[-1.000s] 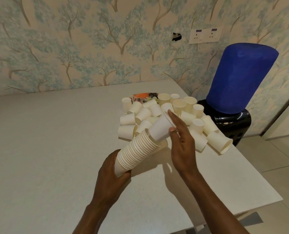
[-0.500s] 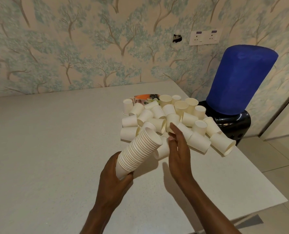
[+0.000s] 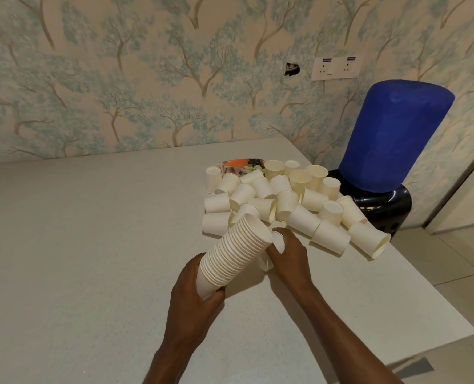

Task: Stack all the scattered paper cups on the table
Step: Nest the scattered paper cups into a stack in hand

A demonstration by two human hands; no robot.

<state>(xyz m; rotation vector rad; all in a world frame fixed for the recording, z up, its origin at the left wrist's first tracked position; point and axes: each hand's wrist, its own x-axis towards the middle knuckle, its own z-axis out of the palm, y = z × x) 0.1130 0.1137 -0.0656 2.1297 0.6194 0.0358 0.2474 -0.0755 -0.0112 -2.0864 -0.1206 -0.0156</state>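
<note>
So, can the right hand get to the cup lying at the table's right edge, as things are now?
Probably yes, but not right away. The right hand is closed around a cup beside the stack. The way to the edge cup looks free.

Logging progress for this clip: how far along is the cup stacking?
Partly done. The left hand holds a long nested stack. The right hand is closed on one more cup beside it. Left: a large loose pile across the table.
</note>
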